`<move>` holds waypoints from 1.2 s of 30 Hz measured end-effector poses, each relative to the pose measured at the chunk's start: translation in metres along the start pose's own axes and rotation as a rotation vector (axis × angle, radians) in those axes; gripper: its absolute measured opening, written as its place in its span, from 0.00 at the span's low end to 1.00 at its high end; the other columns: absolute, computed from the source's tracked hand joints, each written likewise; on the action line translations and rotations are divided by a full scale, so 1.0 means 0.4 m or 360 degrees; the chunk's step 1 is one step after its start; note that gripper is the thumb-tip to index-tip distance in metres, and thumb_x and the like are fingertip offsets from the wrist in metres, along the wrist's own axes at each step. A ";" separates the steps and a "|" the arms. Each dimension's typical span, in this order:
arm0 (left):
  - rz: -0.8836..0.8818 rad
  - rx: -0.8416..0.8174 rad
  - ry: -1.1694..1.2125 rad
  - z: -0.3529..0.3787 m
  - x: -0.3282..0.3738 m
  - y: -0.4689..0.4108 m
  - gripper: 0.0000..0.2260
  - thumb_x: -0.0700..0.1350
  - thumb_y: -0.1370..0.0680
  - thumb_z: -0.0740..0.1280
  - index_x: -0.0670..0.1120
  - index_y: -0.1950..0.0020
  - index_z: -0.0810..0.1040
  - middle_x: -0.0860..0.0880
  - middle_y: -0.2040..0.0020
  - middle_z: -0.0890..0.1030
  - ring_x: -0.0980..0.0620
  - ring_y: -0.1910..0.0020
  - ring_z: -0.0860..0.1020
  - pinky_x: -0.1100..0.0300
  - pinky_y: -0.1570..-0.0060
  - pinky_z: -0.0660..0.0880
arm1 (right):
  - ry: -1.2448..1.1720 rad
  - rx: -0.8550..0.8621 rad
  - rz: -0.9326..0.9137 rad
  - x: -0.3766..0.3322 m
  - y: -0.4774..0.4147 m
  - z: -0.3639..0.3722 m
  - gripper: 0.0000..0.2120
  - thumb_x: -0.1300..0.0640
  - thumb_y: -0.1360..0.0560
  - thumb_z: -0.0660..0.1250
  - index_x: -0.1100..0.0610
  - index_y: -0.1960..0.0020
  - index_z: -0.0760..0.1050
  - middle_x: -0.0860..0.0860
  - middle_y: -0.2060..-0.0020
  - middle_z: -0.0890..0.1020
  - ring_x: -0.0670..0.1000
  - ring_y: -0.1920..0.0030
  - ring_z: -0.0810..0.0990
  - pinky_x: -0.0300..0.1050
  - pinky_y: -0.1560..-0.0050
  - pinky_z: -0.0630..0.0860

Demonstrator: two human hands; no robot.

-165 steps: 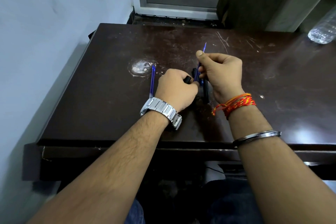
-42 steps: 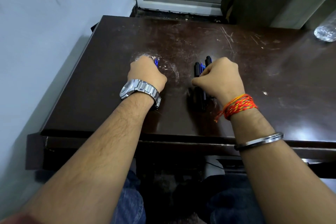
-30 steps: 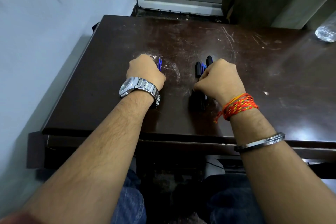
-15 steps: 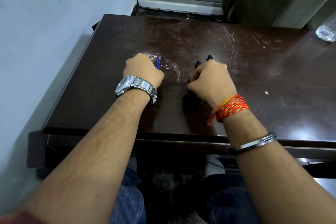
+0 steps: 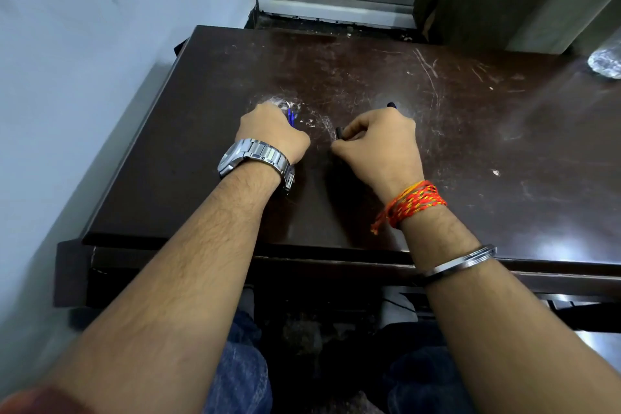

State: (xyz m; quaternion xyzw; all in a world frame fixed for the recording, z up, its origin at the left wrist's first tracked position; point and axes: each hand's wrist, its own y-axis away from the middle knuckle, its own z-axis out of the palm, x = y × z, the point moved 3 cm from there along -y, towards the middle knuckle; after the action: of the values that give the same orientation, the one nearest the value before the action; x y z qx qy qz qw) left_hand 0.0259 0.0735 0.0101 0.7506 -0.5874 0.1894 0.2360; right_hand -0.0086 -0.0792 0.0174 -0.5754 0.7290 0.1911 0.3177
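My left hand point(image 5: 272, 129), with a steel watch on its wrist, lies curled on the dark brown table point(image 5: 504, 151). It grips a thin blue pen refill point(image 5: 291, 117), whose tip shows past the knuckles. To its right my right hand point(image 5: 381, 141) is closed round several dark pens point(image 5: 339, 133). One black end pokes out at the thumb side, and a dark blue tip point(image 5: 391, 105) shows beyond the knuckles. The rest of the pens is hidden under the hand.
A white scuffed patch point(image 5: 279, 101) marks the tabletop by my left hand. A clear plastic bottle point(image 5: 606, 60) lies at the far right edge. A pale wall runs along the table's left side, a window frame point(image 5: 336, 7) stands behind, and my knees are under the front edge.
My right hand has closed over the dark pens and turned them leftward, hiding most of them. My left hand has stayed on the blue refill.
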 end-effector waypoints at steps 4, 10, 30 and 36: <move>0.0006 0.0028 0.0021 -0.006 -0.003 -0.001 0.08 0.40 0.32 0.67 0.44 0.69 0.70 0.48 0.70 0.76 0.53 0.75 0.73 0.65 0.80 0.62 | -0.0161 0.0032 0.0006 -0.003 -0.003 0.008 0.05 0.54 0.35 0.74 0.54 0.61 0.83 0.50 0.65 0.84 0.49 0.59 0.84 0.42 0.49 0.80; 0.0165 0.0309 0.0161 -0.017 0.009 0.002 0.16 0.44 0.31 0.68 0.44 0.74 0.65 0.50 0.76 0.70 0.53 0.77 0.69 0.63 0.80 0.60 | -0.0458 -0.0055 0.0134 0.003 -0.008 0.030 0.06 0.55 0.34 0.74 0.54 0.58 0.85 0.50 0.67 0.85 0.48 0.64 0.84 0.50 0.54 0.84; 0.0392 0.0531 0.1471 -0.025 0.019 -0.021 0.08 0.39 0.33 0.73 0.48 0.62 0.75 0.51 0.72 0.83 0.49 0.73 0.83 0.51 0.68 0.83 | -0.0938 -0.0689 0.0091 -0.002 0.005 0.032 0.06 0.62 0.28 0.69 0.56 0.63 0.81 0.57 0.68 0.79 0.46 0.72 0.78 0.43 0.69 0.80; 0.0447 0.0546 0.1414 -0.028 0.019 -0.019 0.09 0.40 0.33 0.73 0.50 0.63 0.74 0.50 0.72 0.83 0.49 0.74 0.83 0.51 0.69 0.83 | -0.0936 -0.0643 0.0073 0.000 0.003 0.027 0.06 0.63 0.27 0.68 0.57 0.62 0.81 0.56 0.69 0.80 0.47 0.72 0.78 0.43 0.68 0.80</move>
State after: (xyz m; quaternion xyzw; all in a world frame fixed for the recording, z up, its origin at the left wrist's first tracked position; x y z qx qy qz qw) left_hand 0.0352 0.0753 0.0226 0.5390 -0.4858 0.6149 0.3088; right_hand -0.0073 -0.0720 0.0093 -0.5304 0.5667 0.4959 0.3894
